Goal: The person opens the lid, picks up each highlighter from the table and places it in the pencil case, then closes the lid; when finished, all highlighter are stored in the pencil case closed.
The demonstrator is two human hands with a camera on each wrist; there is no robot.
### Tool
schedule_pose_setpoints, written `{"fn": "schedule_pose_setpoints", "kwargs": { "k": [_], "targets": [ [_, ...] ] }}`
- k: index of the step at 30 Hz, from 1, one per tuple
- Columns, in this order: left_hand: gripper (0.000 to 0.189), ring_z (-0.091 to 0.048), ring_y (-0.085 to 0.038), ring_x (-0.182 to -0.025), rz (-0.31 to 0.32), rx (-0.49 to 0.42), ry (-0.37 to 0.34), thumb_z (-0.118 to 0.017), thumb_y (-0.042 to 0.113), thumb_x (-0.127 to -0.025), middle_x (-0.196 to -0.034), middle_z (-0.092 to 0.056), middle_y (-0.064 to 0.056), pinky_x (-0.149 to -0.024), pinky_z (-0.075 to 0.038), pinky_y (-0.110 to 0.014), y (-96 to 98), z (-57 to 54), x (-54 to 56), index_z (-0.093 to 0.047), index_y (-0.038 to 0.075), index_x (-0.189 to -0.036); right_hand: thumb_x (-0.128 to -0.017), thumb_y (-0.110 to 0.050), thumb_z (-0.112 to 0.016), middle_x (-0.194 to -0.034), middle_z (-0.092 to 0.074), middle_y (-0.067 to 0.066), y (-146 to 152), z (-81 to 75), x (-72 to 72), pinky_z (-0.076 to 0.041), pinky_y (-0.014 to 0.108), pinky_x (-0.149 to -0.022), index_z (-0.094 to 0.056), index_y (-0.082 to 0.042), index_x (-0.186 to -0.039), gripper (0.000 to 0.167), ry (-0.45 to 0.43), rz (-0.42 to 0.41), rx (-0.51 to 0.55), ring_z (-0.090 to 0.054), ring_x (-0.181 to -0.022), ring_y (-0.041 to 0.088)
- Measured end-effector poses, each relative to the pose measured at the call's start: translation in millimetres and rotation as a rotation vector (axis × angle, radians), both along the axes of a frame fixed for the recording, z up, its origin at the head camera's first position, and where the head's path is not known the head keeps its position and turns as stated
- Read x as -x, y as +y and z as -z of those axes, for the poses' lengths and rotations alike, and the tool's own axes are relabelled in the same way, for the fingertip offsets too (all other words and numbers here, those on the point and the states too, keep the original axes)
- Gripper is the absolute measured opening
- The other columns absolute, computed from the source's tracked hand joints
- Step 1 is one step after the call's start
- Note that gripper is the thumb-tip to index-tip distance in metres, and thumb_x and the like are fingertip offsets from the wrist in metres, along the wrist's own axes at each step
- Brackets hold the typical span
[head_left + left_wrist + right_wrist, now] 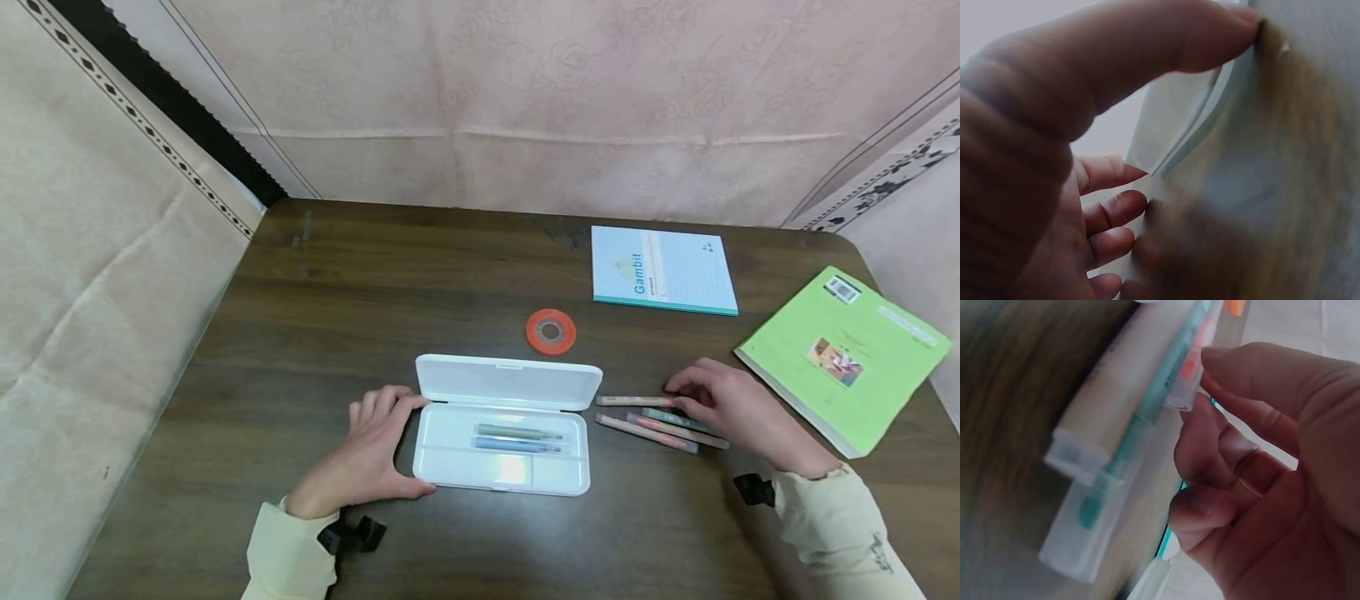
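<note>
A translucent white pencil case (501, 492) lies with its lid (510, 382) raised, a green pen (517, 432) and a blue pen (516, 445) inside. Thumb and forefinger of my left hand (375, 454) grip its left end, at the front and back corners; the left wrist view shows this hand (1116, 212) around the case edge. To the right of the case are several capped highlighters. My right hand (723, 404) pinches the right end of the rearmost pale highlighter (630, 401). Close up, its pink-tipped end (1188, 378) meets thumb and forefinger, beside a teal highlighter (1154, 394).
An orange tape roll (551, 332) lies behind the case. Farther back is a light blue notebook (660, 271). A green book (840, 358) sits at the right, close to my right forearm. Pale patterned cloth (487, 108) hangs behind the wooden table (360, 308).
</note>
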State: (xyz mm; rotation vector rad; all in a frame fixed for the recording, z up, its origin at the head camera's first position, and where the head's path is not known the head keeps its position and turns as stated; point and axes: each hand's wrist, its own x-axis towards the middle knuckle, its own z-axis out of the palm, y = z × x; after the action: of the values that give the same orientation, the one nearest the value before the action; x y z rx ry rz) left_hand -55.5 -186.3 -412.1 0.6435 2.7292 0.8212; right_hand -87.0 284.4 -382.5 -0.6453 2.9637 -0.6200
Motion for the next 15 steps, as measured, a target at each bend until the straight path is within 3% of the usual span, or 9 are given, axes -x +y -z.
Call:
{"fn": "schedule_pose_setpoints", "kwargs": {
  "k": [6,15],
  "targets": [
    [0.093,-0.034,-0.03,-0.117,0.0,0.0,0.001,-0.089,0.049,-0.061,-0.131,-0.043,-0.008,-0.087,-0.021,-0.044,0.3,-0.7,-0.3,-0.047,0.016,-0.137,-0.083,-0.01,-0.078,-0.083,-0.059,-0.007,-1.3,-0.2,2.4,-0.04,0.023,-0.058,-0.071,-0.017,-0.092,0.014,-0.068,0.011,-0.028,-0.046,-0.068,0.002],
    [0.094,-0.034,-0.029,-0.116,-0.003,0.004,0.0,-0.089,0.049,-0.06,-0.131,-0.043,-0.007,-0.087,-0.021,-0.044,0.7,-0.9,-0.1,-0.047,0.016,-0.137,-0.081,-0.008,-0.078,-0.081,-0.057,-0.01,-1.0,2.8,1.4,-0.042,0.022,-0.059,-0.07,-0.02,-0.089,0.017,0.004,-0.019,-0.029,-0.046,-0.068,0.0]
  ]
}}
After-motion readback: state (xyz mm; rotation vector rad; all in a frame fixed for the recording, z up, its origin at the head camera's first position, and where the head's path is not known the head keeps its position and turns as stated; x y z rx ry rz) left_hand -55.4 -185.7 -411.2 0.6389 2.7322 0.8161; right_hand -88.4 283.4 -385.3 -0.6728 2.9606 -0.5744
